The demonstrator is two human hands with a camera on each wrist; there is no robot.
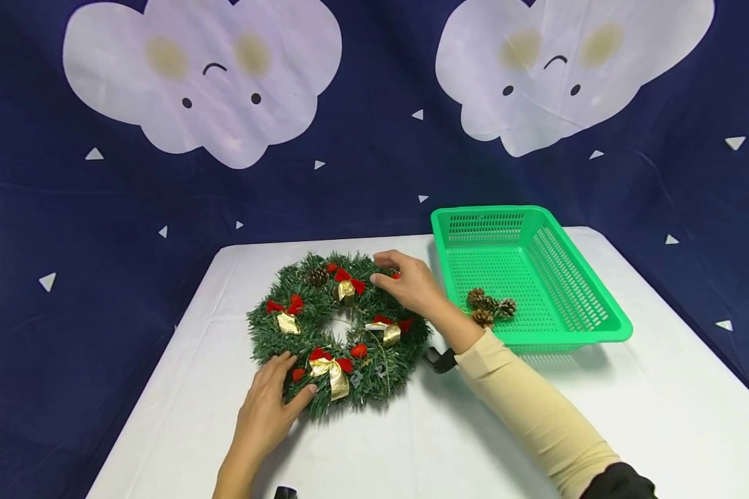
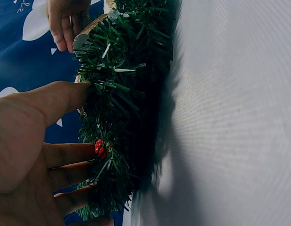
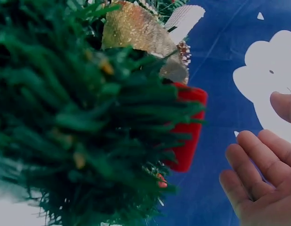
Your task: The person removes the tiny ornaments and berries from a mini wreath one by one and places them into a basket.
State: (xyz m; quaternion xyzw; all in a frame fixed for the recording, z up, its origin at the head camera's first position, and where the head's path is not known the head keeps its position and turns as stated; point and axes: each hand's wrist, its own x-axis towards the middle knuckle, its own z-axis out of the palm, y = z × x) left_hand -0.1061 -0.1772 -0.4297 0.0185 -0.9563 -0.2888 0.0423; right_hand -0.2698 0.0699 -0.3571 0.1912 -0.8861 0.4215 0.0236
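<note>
A green tinsel wreath (image 1: 315, 305) lies on the white table, decorated with red bows, gold ribbons, red berries and a pine cone (image 1: 317, 277). My left hand (image 1: 265, 409) is at its front left edge, thumb and fingers spread. In the left wrist view, the fingertips of that hand touch the foliage (image 2: 126, 84) beside a red berry (image 2: 100, 149). Over the wreath's back right part is my right hand (image 1: 412, 284), fingers loosely bent with nothing between them. The right wrist view shows its open palm (image 3: 263, 174) apart from the foliage and a red bow (image 3: 188, 132).
To the right stands a green plastic basket (image 1: 530, 267) with several small pine cones (image 1: 488, 305) in its near left corner. My right forearm (image 1: 530, 409) passes in front of that corner. Behind the table hangs a dark blue cloth (image 1: 374, 187) with white clouds.
</note>
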